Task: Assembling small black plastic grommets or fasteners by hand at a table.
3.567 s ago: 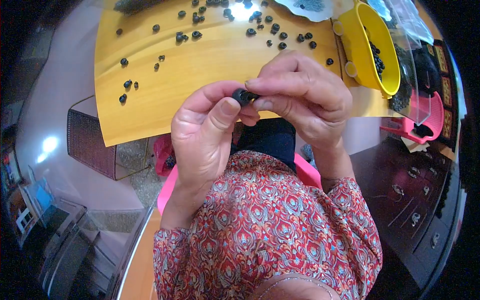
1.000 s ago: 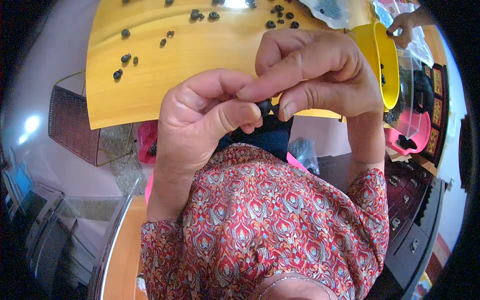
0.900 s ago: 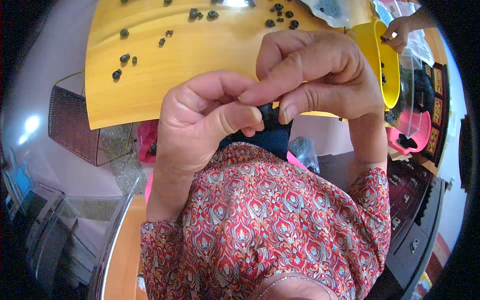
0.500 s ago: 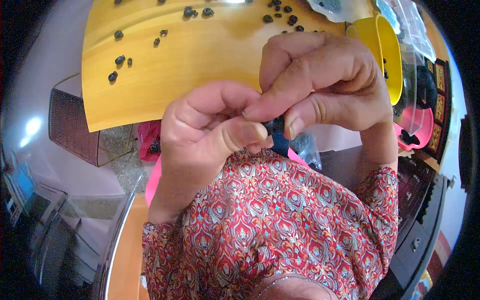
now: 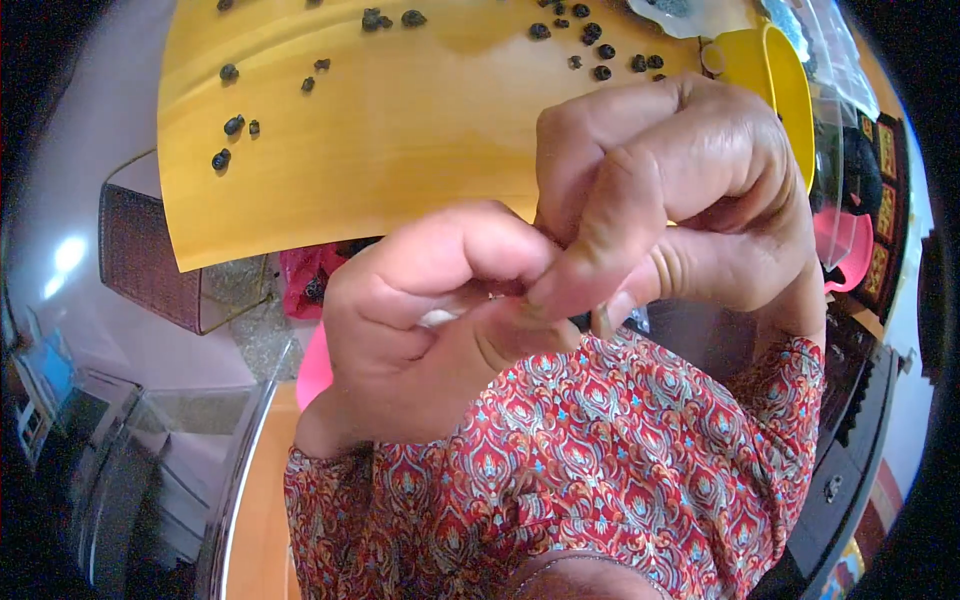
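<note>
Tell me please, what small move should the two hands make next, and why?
Probably ease the fingertips a little apart. The left hand and right hand press together, hiding whatever small thing they pinch, so its state cannot be told. Similar dark pieces lie scattered on the yellow board beyond.

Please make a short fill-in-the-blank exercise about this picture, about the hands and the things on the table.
1. The left hand and the right hand are pressed ____ in front of the person's chest.
2. The small dark pieces lie scattered on a ____ table.
3. The yellow bowl stands on the person's ____ side.

Missing words: together; yellow; right
</note>
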`<act>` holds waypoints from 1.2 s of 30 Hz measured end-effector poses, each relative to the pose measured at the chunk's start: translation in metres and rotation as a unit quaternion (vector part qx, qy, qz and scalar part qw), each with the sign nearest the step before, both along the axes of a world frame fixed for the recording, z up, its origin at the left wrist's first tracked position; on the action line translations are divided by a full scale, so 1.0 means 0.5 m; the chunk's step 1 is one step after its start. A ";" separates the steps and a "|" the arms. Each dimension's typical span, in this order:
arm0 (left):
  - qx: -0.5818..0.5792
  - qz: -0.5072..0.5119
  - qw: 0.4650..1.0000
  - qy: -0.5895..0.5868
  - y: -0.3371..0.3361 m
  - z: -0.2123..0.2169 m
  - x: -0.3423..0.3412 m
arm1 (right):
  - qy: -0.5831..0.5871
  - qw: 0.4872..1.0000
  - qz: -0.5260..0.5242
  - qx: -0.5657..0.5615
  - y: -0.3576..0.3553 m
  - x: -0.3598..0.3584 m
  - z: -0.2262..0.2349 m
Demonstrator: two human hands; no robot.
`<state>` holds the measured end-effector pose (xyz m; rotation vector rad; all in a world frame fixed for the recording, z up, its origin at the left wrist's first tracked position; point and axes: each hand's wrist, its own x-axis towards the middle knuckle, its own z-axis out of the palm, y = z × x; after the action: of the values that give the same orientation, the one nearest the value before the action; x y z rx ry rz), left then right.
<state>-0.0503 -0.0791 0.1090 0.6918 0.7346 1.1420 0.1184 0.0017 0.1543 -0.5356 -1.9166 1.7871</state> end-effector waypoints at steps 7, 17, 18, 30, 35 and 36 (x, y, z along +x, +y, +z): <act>-0.042 0.007 0.998 -0.054 0.028 -0.022 0.011 | -0.019 0.991 -0.111 -0.068 0.001 0.009 -0.031; -0.026 0.008 0.983 -0.180 0.037 0.022 0.046 | 0.079 0.984 -0.133 -0.085 -0.013 0.058 -0.011; -0.029 0.012 0.981 -0.190 0.036 0.024 0.049 | 0.075 0.984 -0.149 -0.062 -0.015 0.060 -0.007; -0.050 0.020 0.969 -0.240 0.077 -0.072 0.112 | 0.010 0.947 -0.320 0.034 0.008 0.093 -0.067; -0.098 0.027 0.954 -0.282 0.102 -0.153 0.126 | 0.117 0.901 -0.361 0.209 0.004 0.186 -0.116; -0.097 0.027 0.952 -0.290 0.103 -0.165 0.120 | 0.114 0.902 -0.367 0.199 -0.021 0.203 -0.124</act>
<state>0.0097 -0.0276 0.0267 0.1483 0.3551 1.2240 0.2197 -0.0086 0.0925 -0.7316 -1.5530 0.9045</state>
